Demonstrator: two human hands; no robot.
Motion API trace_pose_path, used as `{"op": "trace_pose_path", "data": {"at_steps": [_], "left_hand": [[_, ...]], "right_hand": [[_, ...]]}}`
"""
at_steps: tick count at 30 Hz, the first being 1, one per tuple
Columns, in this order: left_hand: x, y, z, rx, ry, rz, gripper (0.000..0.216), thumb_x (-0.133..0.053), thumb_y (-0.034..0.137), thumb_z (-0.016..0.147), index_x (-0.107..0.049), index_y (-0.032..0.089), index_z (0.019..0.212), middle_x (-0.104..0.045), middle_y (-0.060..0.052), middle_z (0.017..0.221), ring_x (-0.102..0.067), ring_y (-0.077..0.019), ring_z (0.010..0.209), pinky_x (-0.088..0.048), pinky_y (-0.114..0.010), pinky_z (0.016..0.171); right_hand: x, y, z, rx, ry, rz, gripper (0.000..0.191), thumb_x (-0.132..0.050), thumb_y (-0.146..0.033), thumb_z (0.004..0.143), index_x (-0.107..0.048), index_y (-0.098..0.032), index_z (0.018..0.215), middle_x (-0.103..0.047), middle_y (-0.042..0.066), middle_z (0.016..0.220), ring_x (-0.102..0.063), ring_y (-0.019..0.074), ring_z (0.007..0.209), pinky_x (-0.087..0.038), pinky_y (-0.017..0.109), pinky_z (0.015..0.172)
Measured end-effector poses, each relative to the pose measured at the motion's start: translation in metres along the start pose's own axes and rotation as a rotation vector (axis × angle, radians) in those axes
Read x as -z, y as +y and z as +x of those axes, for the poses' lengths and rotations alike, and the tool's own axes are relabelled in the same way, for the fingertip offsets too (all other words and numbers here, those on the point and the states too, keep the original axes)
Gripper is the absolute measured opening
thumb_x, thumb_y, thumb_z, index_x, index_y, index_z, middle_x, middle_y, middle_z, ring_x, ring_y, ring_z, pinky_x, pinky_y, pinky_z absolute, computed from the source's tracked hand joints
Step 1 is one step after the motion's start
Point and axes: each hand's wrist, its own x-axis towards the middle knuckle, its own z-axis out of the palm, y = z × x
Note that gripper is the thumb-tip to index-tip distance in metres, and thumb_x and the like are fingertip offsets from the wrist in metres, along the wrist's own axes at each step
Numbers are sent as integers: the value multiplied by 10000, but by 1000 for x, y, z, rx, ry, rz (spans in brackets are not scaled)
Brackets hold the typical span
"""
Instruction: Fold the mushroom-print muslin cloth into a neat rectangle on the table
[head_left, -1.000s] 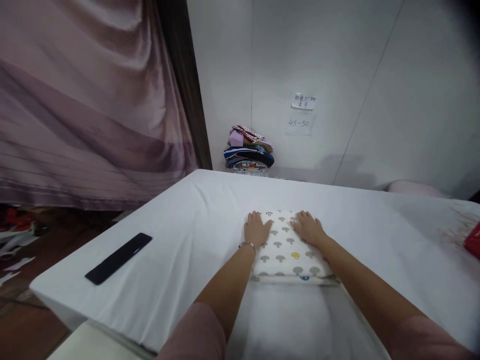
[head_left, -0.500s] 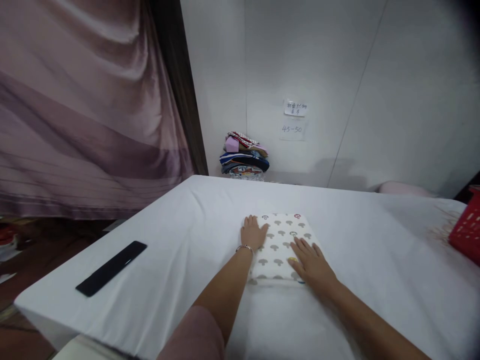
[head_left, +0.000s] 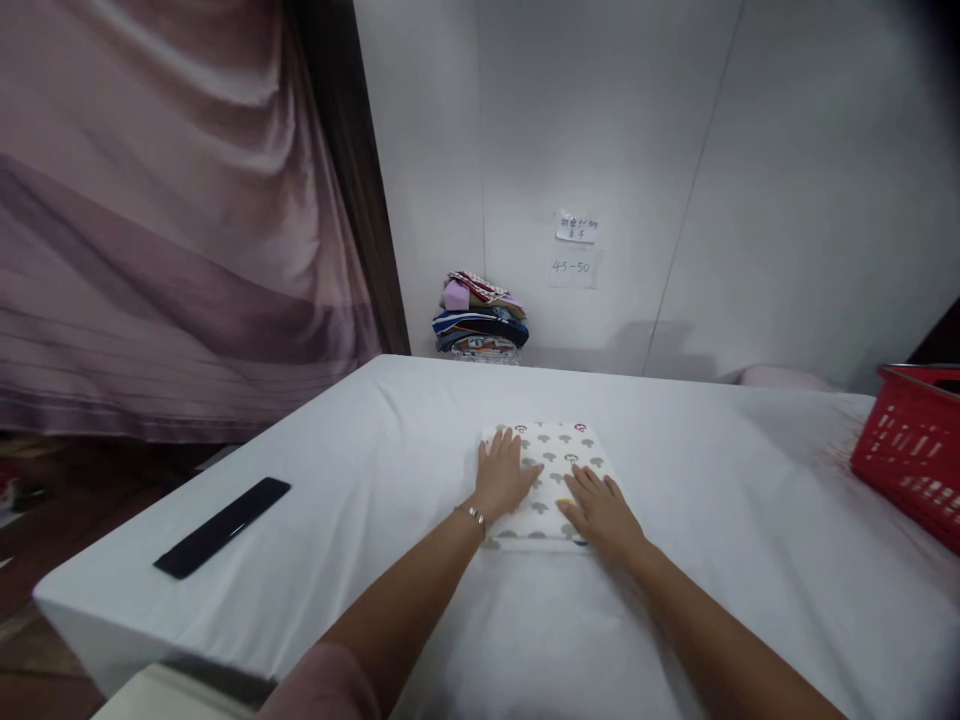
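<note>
A folded white cloth (head_left: 551,492) with a mushroom print lies flat on the white-covered table (head_left: 360,560). My left hand (head_left: 502,478) rests on the cloth's left side, fingers spread and pointing away from me. On its right side lies my right hand (head_left: 602,512), also flat with the fingers apart. A bracelet circles my left wrist. Neither hand grips the cloth; both palms are on top of it, partly hiding its print and side edges.
A long black flat object (head_left: 223,527) lies at the table's left. At the right edge stands a red basket (head_left: 911,455). Beyond the far edge is a stack of folded fabrics (head_left: 481,318) against the wall. A pink curtain (head_left: 165,220) hangs at the left.
The view has turned slightly right, showing more of the red basket. My left hand has moved further onto the cloth, with its fingers more spread. My right hand stays on the right side.
</note>
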Motion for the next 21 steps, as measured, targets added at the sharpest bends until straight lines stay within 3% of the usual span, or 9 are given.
{"op": "trace_pose_path", "data": {"at_steps": [5, 12, 18, 21], "left_hand": [[-14, -3, -35, 2, -133, -44, 744, -236, 632, 861, -290, 166, 1438, -172, -54, 1539, -96, -241, 1423, -97, -489, 1144], [-16, -4, -33, -7, -105, -61, 723, -270, 609, 859, -300, 172, 1434, -192, -47, 1534, -106, -227, 1422, -91, -501, 1143], [-21, -6, -35, -15, -88, -79, 705, -291, 607, 866, -322, 174, 1421, -198, -67, 1532, -115, -246, 1420, -93, -514, 1141], [-21, -6, -37, -30, -20, -105, 626, -330, 567, 883, -388, 187, 1377, -273, -81, 1508, -176, -253, 1405, -120, -518, 1134]], "right_hand": [[-3, -1, 1, 21, 55, -17, 608, -210, -547, 933, -421, -200, 1384, -305, 81, 1494, -223, 253, 1389, -158, 477, 1106], [-10, 7, -18, 38, 133, -25, 538, -231, -517, 943, -497, -241, 1321, -408, 59, 1441, -307, 251, 1356, -200, 494, 1097], [-22, 24, -48, -34, 193, 2, 547, -257, -519, 937, -400, -250, 1391, -346, 38, 1475, -250, 240, 1381, -230, 509, 1096], [-25, 27, -50, -33, 186, 17, 561, -254, -527, 935, -399, -235, 1391, -336, 42, 1480, -234, 236, 1387, -220, 508, 1104]]}}
